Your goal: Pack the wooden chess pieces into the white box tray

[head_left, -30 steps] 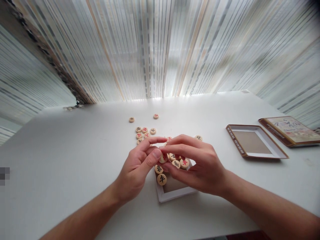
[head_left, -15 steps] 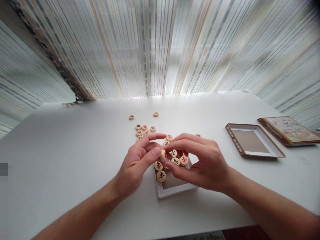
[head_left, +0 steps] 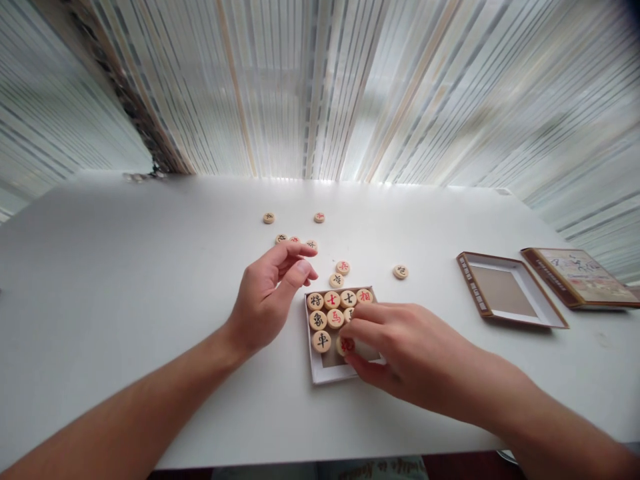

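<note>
Between thumb and fingers, my right hand [head_left: 405, 347] pinches a round Chinese chess piece [head_left: 345, 346] with a red character. The piece is over the lower part of a shallow box tray [head_left: 316, 377], just right of a black-marked piece [head_left: 321, 342]. Rows of pieces lie face up in the tray's upper part, some hidden by my right hand. My left hand [head_left: 265, 293] hovers beside the tray's upper left corner, fingers curved and apart, with nothing in it. Its fingers partly cover a small group of pieces [head_left: 281, 239] on the table.
Loose pieces lie beyond the tray, including a red one [head_left: 343, 267] and a black one [head_left: 401, 271]. Two more [head_left: 269, 218] sit farther back. To the right are an open box part [head_left: 505, 290] and a picture-covered lid [head_left: 585, 270]. A striped curtain [head_left: 320, 87] hangs behind the table.
My right hand has carried the red-marked piece away from my left hand, down to the tray's lower area. My left hand has let go of it and stays at the left. The view has shifted slightly.
</note>
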### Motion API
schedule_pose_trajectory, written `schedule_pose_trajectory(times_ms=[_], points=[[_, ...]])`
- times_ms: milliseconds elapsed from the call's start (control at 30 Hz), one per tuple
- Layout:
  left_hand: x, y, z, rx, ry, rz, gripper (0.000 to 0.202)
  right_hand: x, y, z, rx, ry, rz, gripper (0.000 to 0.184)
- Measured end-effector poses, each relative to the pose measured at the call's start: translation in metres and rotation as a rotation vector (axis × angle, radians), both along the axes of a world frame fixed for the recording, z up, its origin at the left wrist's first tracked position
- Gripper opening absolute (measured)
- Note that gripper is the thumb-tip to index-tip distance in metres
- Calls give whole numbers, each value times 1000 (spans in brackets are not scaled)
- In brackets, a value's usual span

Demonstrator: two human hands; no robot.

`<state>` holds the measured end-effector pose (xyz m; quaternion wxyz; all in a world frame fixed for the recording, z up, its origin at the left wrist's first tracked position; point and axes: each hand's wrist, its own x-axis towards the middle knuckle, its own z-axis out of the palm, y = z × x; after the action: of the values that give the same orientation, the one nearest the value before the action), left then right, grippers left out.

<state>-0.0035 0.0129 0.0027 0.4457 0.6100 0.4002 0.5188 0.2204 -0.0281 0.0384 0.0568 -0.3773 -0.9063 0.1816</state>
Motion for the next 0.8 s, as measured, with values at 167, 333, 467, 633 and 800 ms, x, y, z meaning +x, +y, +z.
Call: schedule_pose_trajectory(times_ms=[167,333,467,633,800], points=[[-1,-1,0,-4,37,1,17,0,-2,-4,18,-61,34,18],[-1,-1,-2,-7,56,6,18,-1,-3,-7,51,-93,67,24],[-1,-2,-1,-4,61,6,18,-1,-3,-10,119,-48,76,23],[0,-2,1,-13,61,16,17,-1,-3,-13,165,-60,82,19],[1,-2,2,-14,63,22,17,-2,-4,-16,186,-78,77,17]])
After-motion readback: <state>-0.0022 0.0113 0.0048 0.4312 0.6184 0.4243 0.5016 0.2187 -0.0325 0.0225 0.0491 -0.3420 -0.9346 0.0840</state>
